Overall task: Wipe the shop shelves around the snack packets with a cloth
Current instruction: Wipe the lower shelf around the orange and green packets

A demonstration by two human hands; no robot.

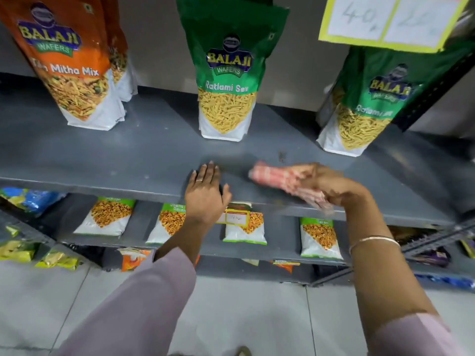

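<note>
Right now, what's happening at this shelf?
A person is wiping a grey shop shelf. The right hand grips a red-and-white cloth, blurred, over the front of the shelf. The left hand rests flat on the shelf edge. Three upright snack packets stand behind: an orange one at left and two green ones. A few crumbs lie near the cloth.

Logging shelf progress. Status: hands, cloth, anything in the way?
Left hand flat on shelf edge, empty. Right hand grips cloth, blurred. Crumbs beyond cloth; green packet behind the wiping area.
</note>
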